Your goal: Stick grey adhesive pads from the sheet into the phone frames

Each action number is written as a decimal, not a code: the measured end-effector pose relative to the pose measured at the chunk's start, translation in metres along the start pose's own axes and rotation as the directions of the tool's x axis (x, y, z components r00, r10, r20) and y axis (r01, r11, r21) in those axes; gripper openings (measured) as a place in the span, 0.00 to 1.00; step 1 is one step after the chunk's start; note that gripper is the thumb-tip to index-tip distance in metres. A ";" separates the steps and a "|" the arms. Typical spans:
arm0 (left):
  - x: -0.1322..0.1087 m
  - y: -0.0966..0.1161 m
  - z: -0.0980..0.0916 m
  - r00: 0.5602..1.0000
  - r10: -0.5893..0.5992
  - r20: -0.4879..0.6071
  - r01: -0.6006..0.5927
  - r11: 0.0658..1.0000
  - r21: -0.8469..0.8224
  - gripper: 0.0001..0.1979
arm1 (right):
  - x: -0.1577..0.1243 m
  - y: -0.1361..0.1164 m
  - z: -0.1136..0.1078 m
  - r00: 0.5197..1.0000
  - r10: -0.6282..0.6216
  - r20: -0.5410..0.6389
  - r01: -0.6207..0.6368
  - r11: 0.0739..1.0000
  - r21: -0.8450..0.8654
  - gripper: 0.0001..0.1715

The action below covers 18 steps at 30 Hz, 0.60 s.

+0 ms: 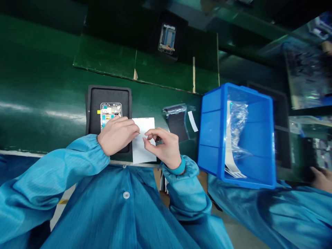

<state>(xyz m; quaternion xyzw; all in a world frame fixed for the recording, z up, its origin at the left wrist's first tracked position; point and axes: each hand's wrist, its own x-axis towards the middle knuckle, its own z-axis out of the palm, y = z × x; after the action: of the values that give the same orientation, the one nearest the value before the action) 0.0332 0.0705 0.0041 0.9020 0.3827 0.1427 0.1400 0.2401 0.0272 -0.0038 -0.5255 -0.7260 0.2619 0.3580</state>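
Dark green bench (pixel 38 114) under hard factory light, with a second dark mat (pixel 155 41) and an opened smartphone (pixel 166 38) far across it, and another person's hand (pixel 321 179) at the right edge. Nearer, on a black foam mat (pixel 93 114), an opened smartphone frame (pixel 111 114) with exposed board and blue patches, its long axis running away from the wearer, its lower end hidden under the left hand (pixel 116 135). Left grip relaxed rather than clenched: fingers laid together and reaching rightward, fingertips at the left edge of a white sheet (pixel 141 152), any actual hold on that edge impossible to tell. Right hand (pixel 163 148) just beside it, thumb and forefinger drawn close together on the sheet's face, with anything pinched between them too small to tell. Sheet lying flat between both hands, long axis parallel to the phone's, just right of the frame and nearer the right hand's pinch. Farther right, a clear pouch with dark film (pixel 176 121), then a blue plastic bin (pixel 234 135) holding clear bags and white strips. Blue smock sleeves (pixel 64 162) along the bench's near edge.
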 end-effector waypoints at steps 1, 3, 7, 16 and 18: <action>0.001 0.000 0.000 1.000 -0.021 0.023 0.022 0.998 -0.054 0.07 | 0.001 0.001 0.001 1.000 0.015 0.017 -0.016 1.000 0.013 0.08; 0.002 0.001 0.000 0.998 -0.043 0.056 0.049 0.992 -0.114 0.06 | 0.003 0.001 0.004 0.999 0.036 0.039 -0.037 0.999 0.030 0.08; 0.003 0.003 -0.003 0.996 -0.033 0.083 0.041 0.994 -0.102 0.07 | 0.006 0.001 0.006 0.998 0.021 0.051 -0.023 0.999 0.045 0.05; -0.001 0.004 -0.002 0.993 -0.018 0.113 0.026 0.997 -0.066 0.07 | 0.008 0.001 0.006 0.997 -0.016 0.078 0.013 0.999 0.043 0.07; -0.001 0.005 -0.003 0.994 -0.005 0.110 0.011 0.998 -0.055 0.07 | 0.009 0.000 0.006 0.997 0.000 0.075 -0.003 0.999 0.040 0.07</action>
<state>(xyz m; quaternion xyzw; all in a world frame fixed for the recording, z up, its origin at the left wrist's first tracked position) 0.0346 0.0669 0.0082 0.9026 0.3739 0.1031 0.1865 0.2337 0.0355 -0.0056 -0.5085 -0.7331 0.2963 0.3408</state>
